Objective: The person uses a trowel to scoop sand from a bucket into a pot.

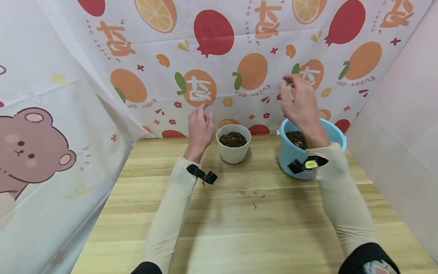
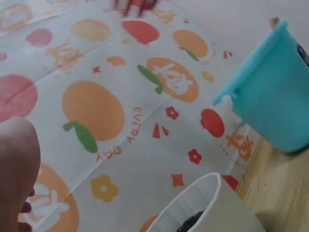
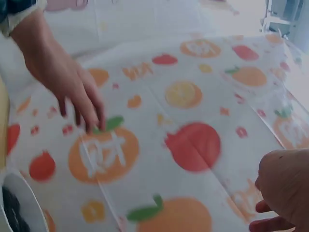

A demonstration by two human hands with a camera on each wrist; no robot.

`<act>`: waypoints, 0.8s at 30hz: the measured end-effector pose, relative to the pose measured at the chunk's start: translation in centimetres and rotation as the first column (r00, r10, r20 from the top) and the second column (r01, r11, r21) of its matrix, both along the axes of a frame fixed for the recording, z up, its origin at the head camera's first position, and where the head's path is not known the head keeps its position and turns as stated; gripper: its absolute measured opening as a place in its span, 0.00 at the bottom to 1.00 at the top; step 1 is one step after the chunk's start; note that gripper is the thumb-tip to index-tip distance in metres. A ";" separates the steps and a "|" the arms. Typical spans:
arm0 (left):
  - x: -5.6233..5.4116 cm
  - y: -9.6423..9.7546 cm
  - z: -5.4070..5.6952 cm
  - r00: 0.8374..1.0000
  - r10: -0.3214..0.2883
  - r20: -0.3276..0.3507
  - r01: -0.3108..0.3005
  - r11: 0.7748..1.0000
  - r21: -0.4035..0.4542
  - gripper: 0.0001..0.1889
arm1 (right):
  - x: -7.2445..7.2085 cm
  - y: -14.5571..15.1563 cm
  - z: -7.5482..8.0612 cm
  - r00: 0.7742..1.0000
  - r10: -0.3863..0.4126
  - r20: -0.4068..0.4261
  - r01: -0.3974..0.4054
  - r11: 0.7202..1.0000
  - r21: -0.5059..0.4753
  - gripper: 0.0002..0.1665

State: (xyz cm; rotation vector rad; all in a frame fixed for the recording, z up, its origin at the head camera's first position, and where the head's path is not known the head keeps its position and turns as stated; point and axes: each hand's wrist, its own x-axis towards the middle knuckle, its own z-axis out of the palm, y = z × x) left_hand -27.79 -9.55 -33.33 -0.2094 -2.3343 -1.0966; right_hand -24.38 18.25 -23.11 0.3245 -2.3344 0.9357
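My left hand (image 1: 201,127) is raised just left of a small white pot (image 1: 234,154) with dark soil (image 1: 233,139) in it. Its fingers are loosely extended and hold nothing; the right wrist view shows the same left hand (image 3: 67,87) with fingers hanging down. Over a light-blue bucket (image 1: 291,161) hovers my right hand (image 1: 302,102), fingers slightly bent, nothing in them. More dark soil (image 1: 297,140) shows inside the bucket, part of it hidden behind the right wrist. The left wrist view has the bucket (image 2: 275,87) and the white pot's rim (image 2: 193,198).
Both containers stand near the back edge of a wooden table (image 1: 239,236). Scattered crumbs of soil (image 1: 254,205) lie in front of them. A fruit-printed cloth (image 1: 236,110) hangs right behind, and a bear-printed cloth (image 1: 34,152) hangs on the left.
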 end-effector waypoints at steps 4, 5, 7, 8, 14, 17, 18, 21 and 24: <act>0.9 0.7 -0.3 0.995 0.033 -0.096 -0.047 0.988 -0.145 0.24 | -0.6 -3.3 -2.0 0.994 0.044 -0.101 -0.044 0.999 -0.004 0.26; 1.2 0.8 -0.5 0.992 0.042 -0.122 -0.063 0.982 -0.178 0.24 | -0.6 -4.0 -2.7 0.992 0.045 -0.114 -0.046 0.999 -0.003 0.26; 1.6 1.1 -1.1 0.983 0.055 -0.173 -0.097 0.966 -0.241 0.23 | -0.6 -5.1 -4.1 0.988 0.047 -0.149 -0.049 0.999 -0.008 0.26; 1.8 1.3 -1.4 0.979 0.058 -0.198 -0.110 0.958 -0.266 0.23 | -0.6 -5.6 -4.9 0.986 0.046 -0.163 -0.048 0.999 -0.007 0.26; 3.2 2.2 -3.7 0.963 0.079 -0.258 -0.173 0.915 -0.364 0.24 | -0.5 -7.2 -9.5 0.988 0.028 -0.153 -0.024 0.999 0.029 0.30; 3.8 2.6 -4.7 0.962 0.087 -0.257 -0.185 0.903 -0.388 0.25 | -0.5 -7.4 -11.5 0.993 0.017 -0.114 -0.009 0.997 0.071 0.33; 4.0 2.8 -5.1 0.966 0.090 -0.242 -0.182 0.901 -0.394 0.25 | -0.6 -7.4 -12.2 0.994 0.012 -0.106 -0.003 0.996 0.084 0.34; 4.5 3.2 -6.3 0.978 0.101 -0.180 -0.168 0.897 -0.408 0.26 | -0.6 -7.4 -14.2 0.996 -0.012 -0.093 0.023 0.993 0.112 0.36; 4.8 3.4 -7.6 0.988 0.117 -0.100 -0.148 0.900 -0.410 0.28 | -0.6 -7.3 -16.0 0.998 -0.030 -0.051 0.036 0.992 0.120 0.38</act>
